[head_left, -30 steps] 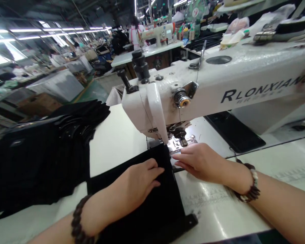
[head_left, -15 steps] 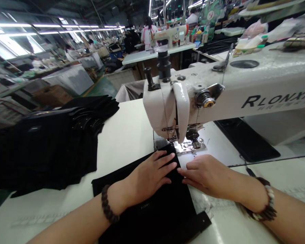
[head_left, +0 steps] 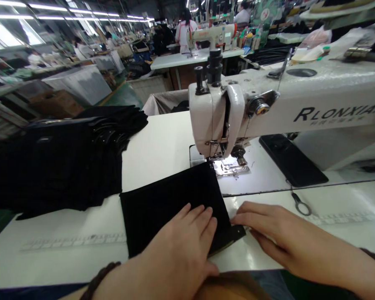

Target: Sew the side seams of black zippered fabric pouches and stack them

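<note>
A flat black fabric piece point(head_left: 165, 193) lies on the table, its far right corner at the presser foot point(head_left: 211, 162) of a white sewing machine point(head_left: 212, 116). My left hand point(head_left: 181, 246) rests flat on the near part of this fabric, fingers stretched out. At the fabric's right edge is my right hand point(head_left: 275, 233), its fingertips touching the edge near a black strip point(head_left: 234, 235) with a small hole at its end. The right thumb and forefinger are apart.
On the left sits a stack of black fabric pieces point(head_left: 62, 162). A black phone point(head_left: 292, 160) lies under the machine arm, with a ring on a cord point(head_left: 301, 205) before it. Ruler markings point(head_left: 71, 241) run along the table. People and another sewing machine point(head_left: 214, 35) are behind.
Both hands have moved back toward me from near the presser foot. The left hand has slid down the fabric; the right hand is now lower along its edge. The view has shifted slightly.
</note>
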Available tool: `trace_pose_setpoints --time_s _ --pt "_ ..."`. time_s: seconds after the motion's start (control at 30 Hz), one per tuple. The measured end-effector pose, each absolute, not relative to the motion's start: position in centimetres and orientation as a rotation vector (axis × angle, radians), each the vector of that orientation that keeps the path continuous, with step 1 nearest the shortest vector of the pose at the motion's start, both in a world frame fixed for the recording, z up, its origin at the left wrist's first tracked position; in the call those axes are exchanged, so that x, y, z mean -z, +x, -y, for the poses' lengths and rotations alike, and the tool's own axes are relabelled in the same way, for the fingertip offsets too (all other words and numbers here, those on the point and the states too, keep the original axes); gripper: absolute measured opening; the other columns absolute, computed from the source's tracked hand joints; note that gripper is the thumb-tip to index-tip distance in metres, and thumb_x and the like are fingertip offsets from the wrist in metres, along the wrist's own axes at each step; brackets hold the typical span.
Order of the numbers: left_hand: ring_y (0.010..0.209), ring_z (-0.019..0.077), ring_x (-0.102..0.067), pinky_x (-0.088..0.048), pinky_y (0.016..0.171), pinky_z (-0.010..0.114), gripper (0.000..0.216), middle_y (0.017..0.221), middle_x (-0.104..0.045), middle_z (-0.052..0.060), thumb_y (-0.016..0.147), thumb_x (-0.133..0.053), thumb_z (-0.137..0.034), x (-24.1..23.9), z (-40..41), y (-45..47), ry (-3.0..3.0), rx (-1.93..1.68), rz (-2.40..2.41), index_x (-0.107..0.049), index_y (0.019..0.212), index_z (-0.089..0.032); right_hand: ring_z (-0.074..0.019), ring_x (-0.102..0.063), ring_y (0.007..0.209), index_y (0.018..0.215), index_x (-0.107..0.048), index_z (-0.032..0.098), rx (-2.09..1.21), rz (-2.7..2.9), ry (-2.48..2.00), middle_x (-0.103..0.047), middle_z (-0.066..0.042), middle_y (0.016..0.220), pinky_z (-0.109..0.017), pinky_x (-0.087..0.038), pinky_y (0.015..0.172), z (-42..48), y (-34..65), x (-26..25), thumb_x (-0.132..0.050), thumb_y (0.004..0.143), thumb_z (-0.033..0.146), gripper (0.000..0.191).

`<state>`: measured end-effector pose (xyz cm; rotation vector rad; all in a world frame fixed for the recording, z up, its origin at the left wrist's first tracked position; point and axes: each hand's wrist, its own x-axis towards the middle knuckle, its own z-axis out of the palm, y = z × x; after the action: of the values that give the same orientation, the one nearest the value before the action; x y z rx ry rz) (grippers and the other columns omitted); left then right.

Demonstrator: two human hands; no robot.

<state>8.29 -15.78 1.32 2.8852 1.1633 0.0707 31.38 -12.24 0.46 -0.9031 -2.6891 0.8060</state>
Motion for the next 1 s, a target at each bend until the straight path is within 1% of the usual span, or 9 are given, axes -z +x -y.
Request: trace_pose_setpoints --time_s 0.07,0.13,0.33,0.4,0.47,0.53,0.63,0.8,1.0 --pt "0.111 0.0277 -0.051 -0.042 0.093 0.042 0.048 0.122 -0.053 0.016 0.084 -0.050 -0.040 -0.7 17.9 9.1 2.901 -0.117 -1.241 -0.051 0.117 -0.005 -0.0183 -0.055 0.099 0.126 -0.039 0.019 -0.729 2.602 -0.917 -0.056 -0.008 0.112 -0.028 -0.049 0.082 14.6 31.6 0.2 -0.042 0.075 0.007 0.053" --pt "0.110 0.0272 -0.052 -0.044 0.090 0.041 0.040 0.122 -0.053 0.016 0.086 -0.043 -0.029 0.3 18.9 9.8 2.916 -0.208 -1.305 -0.049 0.118 -0.005 -0.0214 -0.053 0.105 0.127 -0.036 0.018 -0.626 2.517 -0.973 -0.053 -0.011 0.117 -0.034 -0.049 0.085 16.4 31.1 1.5 -0.042 0.079 0.011 0.050" --pt "0.096 0.0261 -0.059 -0.049 0.082 0.038 0.037 0.110 -0.060 0.017 0.083 -0.029 -0.009 1.9 18.6 10.8 2.943 -0.477 -1.515 -0.054 0.109 -0.002 -0.0195 -0.053 0.099 0.128 -0.034 0.017 -0.624 2.229 -0.968 -0.052 -0.012 0.108 -0.033 -0.050 0.084 18.1 28.2 4.6 -0.036 0.084 0.008 0.044" --pt "0.093 0.0253 -0.061 -0.050 0.079 0.037 0.038 0.106 -0.062 0.018 0.081 -0.026 -0.003 1.8 18.5 10.9 2.982 -0.522 -1.537 -0.056 0.105 -0.001 -0.0198 -0.053 0.097 0.130 -0.033 0.015 -0.520 2.251 -0.933 -0.052 -0.012 0.105 -0.034 -0.050 0.082 17.9 27.9 4.6 -0.035 0.084 0.005 0.047" --pt "0.092 0.0237 -0.061 -0.050 0.078 0.034 0.039 0.103 -0.063 0.017 0.080 -0.025 0.001 1.6 18.5 10.9 3.016 -0.558 -1.517 -0.058 0.102 0.000 -0.0201 -0.054 0.089 0.130 -0.036 0.013 -0.327 2.289 -0.910 -0.055 -0.012 0.098 -0.033 -0.051 0.075 17.5 27.9 4.2 -0.036 0.085 0.005 0.046" --pt "0.091 0.0225 -0.061 -0.049 0.078 0.032 0.040 0.102 -0.064 0.017 0.080 -0.025 0.002 1.3 18.5 10.8 3.041 -0.572 -1.468 -0.059 0.100 -0.001 -0.0203 -0.055 0.082 0.124 -0.046 0.013 -0.098 2.286 -0.893 -0.057 -0.011 0.091 -0.033 -0.051 0.069 17.0 28.1 3.4 -0.040 0.084 0.007 0.040" --pt "0.090 0.0220 -0.061 -0.049 0.078 0.032 0.040 0.105 -0.063 0.016 0.081 -0.026 0.000 0.8 18.4 10.7 3.048 -0.547 -1.421 -0.058 0.103 -0.003 -0.0234 -0.057 0.085 0.109 -0.057 0.009 0.097 2.307 -0.794 -0.060 -0.013 0.091 -0.037 -0.050 0.069 16.2 28.2 2.1 -0.043 0.082 0.007 0.030" --pt "0.102 0.0241 -0.057 -0.045 0.084 0.035 0.040 0.115 -0.058 0.016 0.082 -0.027 -0.004 1.1 18.2 10.5 3.036 -0.499 -1.441 -0.056 0.108 -0.005 -0.0254 -0.057 0.090 0.103 -0.058 0.004 0.117 2.426 -0.672 -0.063 -0.015 0.094 -0.039 -0.047 0.074 16.2 28.5 1.7 -0.031 0.084 0.004 0.033" --pt "0.100 0.0241 -0.057 -0.042 0.091 0.035 0.038 0.106 -0.063 0.015 0.083 -0.027 -0.006 0.8 17.7 10.3 3.123 -0.575 -1.225 -0.062 0.097 -0.005 -0.0233 -0.058 0.090 0.104 -0.058 0.004 0.163 2.569 -0.651 -0.065 -0.012 0.096 -0.038 -0.043 0.077 16.2 29.2 1.6 -0.018 0.089 0.004 0.042"
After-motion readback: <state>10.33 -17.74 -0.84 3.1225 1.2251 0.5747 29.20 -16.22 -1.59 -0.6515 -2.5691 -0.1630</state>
